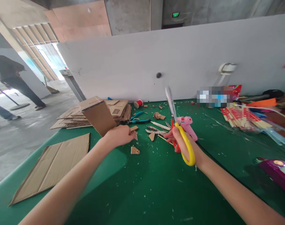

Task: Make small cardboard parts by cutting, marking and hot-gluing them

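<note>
My right hand (pixel 177 139) holds scissors with a yellow handle loop (pixel 191 153), their blades (pixel 170 101) pointing up and away from me. A red handle part (pixel 177 147) shows by its fingers. My left hand (pixel 120 136) is closed low over the table, its fingertips at a small cardboard scrap (pixel 136 136); the grip is partly hidden. Just behind that hand stands a folded cardboard piece (pixel 99 115). Another scrap (pixel 134 150) lies in front of the fingers. Beyond the scissors rests a pink glue gun (pixel 188 126). Metal pliers (pixel 156 131) lie between the hands.
Stacked cardboard (pixel 119 109) stands at the back left, and a flat cardboard sheet (pixel 53 162) lies nearer. Blue-handled pliers (pixel 139 121) and a red spool (pixel 138 103) are behind. Packaged sticks (pixel 243 117) and a purple object (pixel 276 173) sit right. A person (pixel 11 75) stands far left.
</note>
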Tool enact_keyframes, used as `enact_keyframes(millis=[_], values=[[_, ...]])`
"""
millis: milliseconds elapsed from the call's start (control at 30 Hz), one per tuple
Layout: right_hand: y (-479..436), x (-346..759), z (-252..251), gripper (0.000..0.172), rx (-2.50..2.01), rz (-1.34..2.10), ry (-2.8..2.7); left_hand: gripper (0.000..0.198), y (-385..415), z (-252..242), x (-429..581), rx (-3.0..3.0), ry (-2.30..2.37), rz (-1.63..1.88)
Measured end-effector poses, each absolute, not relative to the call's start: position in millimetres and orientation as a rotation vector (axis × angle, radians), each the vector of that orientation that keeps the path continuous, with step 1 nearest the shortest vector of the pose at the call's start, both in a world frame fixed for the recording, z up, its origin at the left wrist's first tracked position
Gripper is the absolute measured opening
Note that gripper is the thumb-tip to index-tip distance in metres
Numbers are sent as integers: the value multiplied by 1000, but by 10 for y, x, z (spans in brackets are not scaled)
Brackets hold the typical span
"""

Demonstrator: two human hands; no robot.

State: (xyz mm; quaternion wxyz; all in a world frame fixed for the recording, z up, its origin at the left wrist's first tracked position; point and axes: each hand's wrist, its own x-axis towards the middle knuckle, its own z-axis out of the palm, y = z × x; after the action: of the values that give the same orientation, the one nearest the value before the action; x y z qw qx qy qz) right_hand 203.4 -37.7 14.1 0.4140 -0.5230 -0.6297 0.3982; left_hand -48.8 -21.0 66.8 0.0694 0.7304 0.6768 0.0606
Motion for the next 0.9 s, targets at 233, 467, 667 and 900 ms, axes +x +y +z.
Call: enact_keyframes(millis=[233,467,667,900], values=[[-309,2046,48,54,-1294,1094,-1433,27,-294,412,-71,2589,2130,308],[-458,1998,202,58,-1256,985,-1629,11,-225,117,146,2349,1658,627],[-498,2011,238,61,-1259,985,-1598,6,-121,268,-7,2152,1418,881],[-485,1953,157,59,-1043,1177,-1504,14,-238,529,-243,2008,1030,1452]])
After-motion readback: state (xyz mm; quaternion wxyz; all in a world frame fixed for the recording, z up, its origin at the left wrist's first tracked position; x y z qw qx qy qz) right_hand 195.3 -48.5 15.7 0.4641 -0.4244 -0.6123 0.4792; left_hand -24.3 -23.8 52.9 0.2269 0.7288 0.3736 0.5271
